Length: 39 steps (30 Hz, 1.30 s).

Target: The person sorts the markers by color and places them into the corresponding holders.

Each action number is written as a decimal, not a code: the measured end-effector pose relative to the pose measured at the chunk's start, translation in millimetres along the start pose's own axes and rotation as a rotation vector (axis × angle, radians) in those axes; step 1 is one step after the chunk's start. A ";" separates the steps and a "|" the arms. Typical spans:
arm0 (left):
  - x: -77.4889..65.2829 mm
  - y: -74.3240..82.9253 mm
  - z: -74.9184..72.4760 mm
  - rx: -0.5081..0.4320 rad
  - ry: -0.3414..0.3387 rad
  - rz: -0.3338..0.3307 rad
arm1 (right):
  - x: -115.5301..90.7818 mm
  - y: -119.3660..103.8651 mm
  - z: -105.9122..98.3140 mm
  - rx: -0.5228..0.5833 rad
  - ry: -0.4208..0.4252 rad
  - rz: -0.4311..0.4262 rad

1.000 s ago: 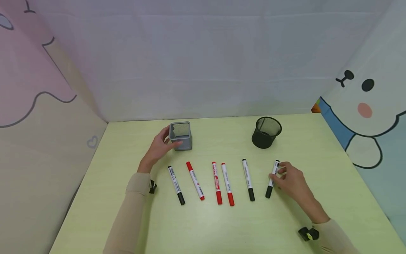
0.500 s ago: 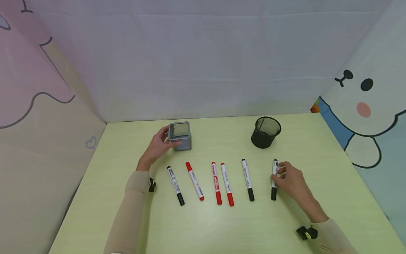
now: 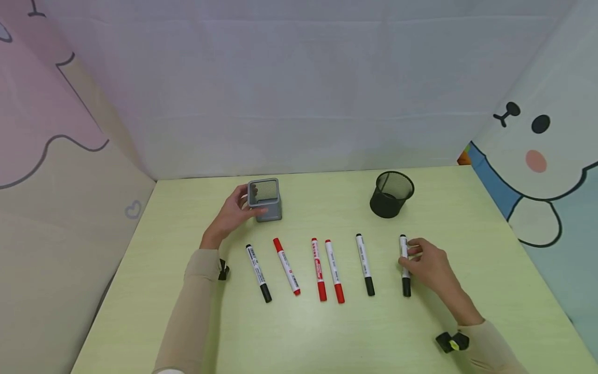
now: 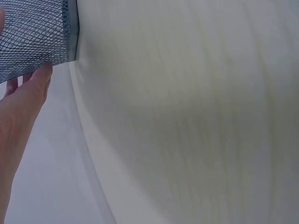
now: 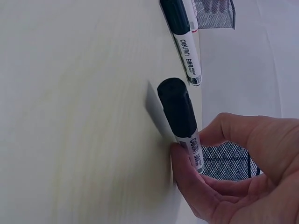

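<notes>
At the back left, my left hand (image 3: 231, 213) grips a grey square mesh pen holder (image 3: 271, 212), thumb on its front face and fingers round its left side. The left wrist view shows its mesh wall (image 4: 35, 37) with fingertips against the lower edge. On the right, my right hand (image 3: 430, 264) pinches a white whiteboard marker with a black cap (image 3: 405, 270) between thumb and fingers. Seen from the right wrist, the marker's black cap (image 5: 177, 108) points away from the hand (image 5: 243, 177), and a shadow falls on the table beside it.
A black round mesh pen holder (image 3: 390, 202) stands at the back right. Between the hands lie a black-capped marker (image 3: 259, 272) at left, a slanted red marker (image 3: 287, 266), two more red markers (image 3: 318, 270) side by side, and another black-capped marker (image 3: 365, 265). A pale cloth (image 3: 299, 104) hangs behind the table.
The marker in my right hand has swung from a slant to nearly straight, its black cap moving right. My left hand and the grey pen holder have stayed in place.
</notes>
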State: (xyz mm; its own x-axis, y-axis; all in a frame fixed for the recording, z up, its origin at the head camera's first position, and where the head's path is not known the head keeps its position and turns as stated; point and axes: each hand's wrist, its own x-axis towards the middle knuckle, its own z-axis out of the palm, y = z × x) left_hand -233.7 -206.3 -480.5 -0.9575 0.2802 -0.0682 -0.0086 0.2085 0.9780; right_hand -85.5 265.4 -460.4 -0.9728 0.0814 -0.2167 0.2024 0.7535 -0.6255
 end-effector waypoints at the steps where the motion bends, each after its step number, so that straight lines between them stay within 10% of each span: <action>1: -0.1 0.3 -0.1 0.001 -0.002 0.000 | 0.0 -0.1 -0.5 0.006 -0.003 0.006; 39: -0.7 -1.5 -0.6 -0.014 -0.028 0.032 | 4.8 -4.9 -3.4 0.388 -0.108 0.003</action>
State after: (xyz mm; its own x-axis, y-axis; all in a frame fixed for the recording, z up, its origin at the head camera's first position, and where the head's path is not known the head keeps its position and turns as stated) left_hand -233.2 -207.3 -481.8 -0.9488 0.3129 -0.0426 0.0171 0.1858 0.9824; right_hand -91.6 264.4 -455.9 -0.9590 -0.0020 -0.2835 0.2524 0.4492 -0.8570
